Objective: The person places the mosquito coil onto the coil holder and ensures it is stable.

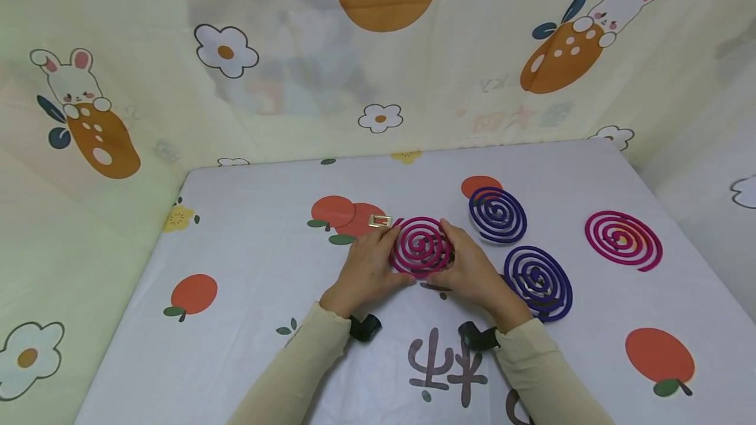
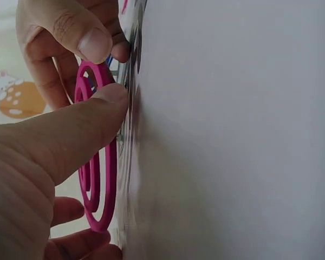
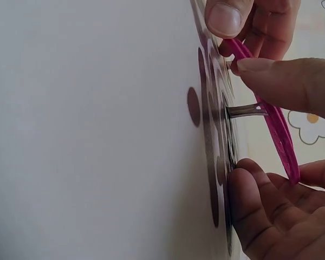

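Note:
Both hands hold a pink mosquito coil point(image 1: 420, 246) by its edges, flat over the middle of the table. My left hand point(image 1: 366, 267) grips its left side, thumb at the near edge. Opposite, my right hand point(image 1: 475, 273) grips the right side, its thumb likewise at the near rim. In the right wrist view the coil point(image 3: 281, 141) is tilted a little above the table, and a thin metal prong point(image 3: 246, 110) rises from below to meet it. Fingers partly hide the coil's rim in the left wrist view.
Right of the hands lie two dark blue coils point(image 1: 498, 214), the nearer one close by the right wrist. Another pink coil point(image 1: 623, 239) lies farther right. A small gold-coloured metal piece point(image 1: 380, 221) sits just beyond the left fingers. A patterned cloth wall point(image 1: 295, 130) stands behind the table.

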`<state>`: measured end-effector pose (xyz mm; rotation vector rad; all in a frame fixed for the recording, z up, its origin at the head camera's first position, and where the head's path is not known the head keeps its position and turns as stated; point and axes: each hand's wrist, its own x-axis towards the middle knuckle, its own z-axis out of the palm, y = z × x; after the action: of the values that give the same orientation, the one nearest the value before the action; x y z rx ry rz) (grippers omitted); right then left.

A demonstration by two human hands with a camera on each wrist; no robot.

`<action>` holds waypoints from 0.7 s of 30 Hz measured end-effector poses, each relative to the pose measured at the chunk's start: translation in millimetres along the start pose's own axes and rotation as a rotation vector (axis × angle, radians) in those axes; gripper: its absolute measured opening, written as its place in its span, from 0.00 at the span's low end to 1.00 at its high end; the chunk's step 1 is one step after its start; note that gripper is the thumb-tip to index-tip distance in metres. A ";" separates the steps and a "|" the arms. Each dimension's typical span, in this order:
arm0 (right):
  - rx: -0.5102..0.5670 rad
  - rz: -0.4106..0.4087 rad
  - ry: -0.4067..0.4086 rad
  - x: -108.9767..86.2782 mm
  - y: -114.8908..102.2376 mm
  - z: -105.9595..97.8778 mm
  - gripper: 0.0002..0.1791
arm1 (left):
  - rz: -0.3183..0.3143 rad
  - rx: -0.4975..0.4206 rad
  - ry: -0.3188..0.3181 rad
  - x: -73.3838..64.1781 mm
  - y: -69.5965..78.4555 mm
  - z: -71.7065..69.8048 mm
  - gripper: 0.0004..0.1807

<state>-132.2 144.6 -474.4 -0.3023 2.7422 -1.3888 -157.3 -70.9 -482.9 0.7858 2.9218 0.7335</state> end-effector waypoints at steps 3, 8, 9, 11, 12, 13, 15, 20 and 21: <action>0.016 0.021 -0.006 1.5 1.2 0.4 0.61 | -0.006 0.000 0.003 0.3 0.2 -0.1 0.52; 0.034 0.054 -0.009 3.1 1.5 0.4 0.60 | -0.002 0.006 0.028 1.1 0.3 0.4 0.51; 0.039 0.067 -0.010 3.4 1.4 0.1 0.60 | 0.000 0.006 0.036 1.2 0.1 0.7 0.50; 0.042 0.080 -0.007 3.4 0.8 -0.6 0.59 | 0.006 0.006 0.054 1.8 -0.9 2.6 0.49; 0.044 0.086 -0.006 3.3 0.9 -0.8 0.59 | 0.006 0.007 0.058 1.8 -0.8 2.8 0.48; 0.049 0.086 -0.003 3.1 0.8 -1.0 0.59 | 0.004 0.007 0.059 1.9 -0.7 3.0 0.48; 0.057 0.082 0.002 3.2 1.3 -0.8 0.59 | 0.001 0.010 0.062 1.8 -0.4 3.0 0.47; 0.080 0.063 0.019 3.9 3.1 0.9 0.58 | -0.027 0.002 0.050 1.4 0.9 1.6 0.46; 0.079 0.061 0.020 4.1 2.9 1.3 0.58 | -0.032 0.000 0.050 1.3 0.6 2.0 0.45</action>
<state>-136.5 144.4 -477.3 -0.1994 2.6794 -1.4885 -157.8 -68.9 -484.3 0.7289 2.9714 0.7620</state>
